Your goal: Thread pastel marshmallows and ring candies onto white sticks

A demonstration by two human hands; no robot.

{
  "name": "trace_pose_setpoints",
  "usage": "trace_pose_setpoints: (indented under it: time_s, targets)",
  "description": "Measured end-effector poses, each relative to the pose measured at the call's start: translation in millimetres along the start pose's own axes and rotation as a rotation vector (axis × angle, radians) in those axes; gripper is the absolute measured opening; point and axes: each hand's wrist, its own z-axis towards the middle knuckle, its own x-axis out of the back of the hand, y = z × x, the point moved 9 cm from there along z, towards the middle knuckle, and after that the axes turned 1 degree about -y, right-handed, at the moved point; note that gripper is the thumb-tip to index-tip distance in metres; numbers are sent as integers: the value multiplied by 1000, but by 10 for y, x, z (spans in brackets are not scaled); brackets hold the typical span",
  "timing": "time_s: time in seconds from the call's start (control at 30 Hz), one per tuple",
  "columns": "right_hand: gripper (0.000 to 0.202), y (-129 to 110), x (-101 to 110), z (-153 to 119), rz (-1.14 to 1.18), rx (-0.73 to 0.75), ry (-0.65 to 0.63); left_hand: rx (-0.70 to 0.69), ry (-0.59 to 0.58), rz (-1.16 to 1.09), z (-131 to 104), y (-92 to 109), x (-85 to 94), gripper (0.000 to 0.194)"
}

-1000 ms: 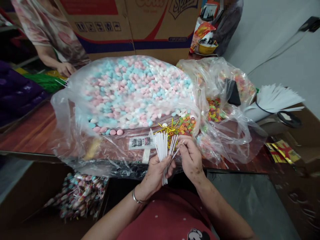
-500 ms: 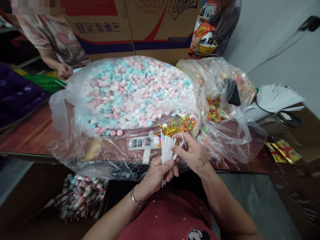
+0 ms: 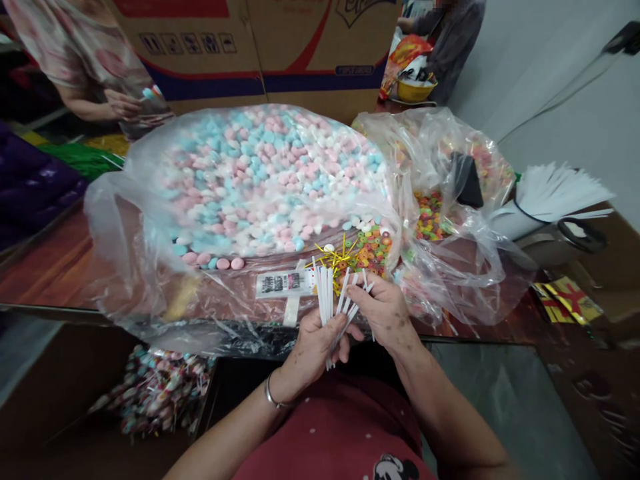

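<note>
My left hand (image 3: 320, 341) is closed round a fanned bunch of thin white sticks (image 3: 326, 293), their lower ends poking out below the fingers. Just to the right, my right hand (image 3: 383, 307) pinches a few of the sticks between thumb and fingers at their upper ends. Behind the hands lie gold twist ties (image 3: 340, 257) and a loose pile of small coloured candy rings (image 3: 373, 247). A printed label strip (image 3: 283, 284) rests on the plastic left of the sticks.
A big clear bag of pink, blue and white candies (image 3: 260, 180) covers the table's middle. Right of it are a bag of ring candies (image 3: 433, 217), a dark phone-like object (image 3: 466, 180) and a container of white sticks (image 3: 555, 193). A box of wrapped candy sticks (image 3: 160, 393) stands lower left.
The sticks have fanned wider apart, several now leaning right toward my right hand. At the far left, a co-worker's hand has risen, holding small blue and white pieces.
</note>
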Motion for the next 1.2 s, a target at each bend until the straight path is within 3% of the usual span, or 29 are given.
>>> trace_pose_setpoints:
  time_s: [0.37, 0.67, 0.9, 1.07, 1.2]
  targets:
    - [19, -57, -13, -15, 72, 4, 0, 51, -50, -69, 5, -47, -37, 35]
    - [24, -30, -4, -24, 101, -21, 2, 20, -11, -43, -2, -34, -27, 34]
    - [26, -48, 27, -42, 36, 5, 27, 25, 27, -14, -9, -39, -14, 37]
    - [25, -63, 154, -25, -50, 41, 155, 29, 31, 23, -6, -73, 2, 37]
    - [25, -84, 121, -17, -86, 29, 106, 15, 23, 45, -4, -80, 10, 36]
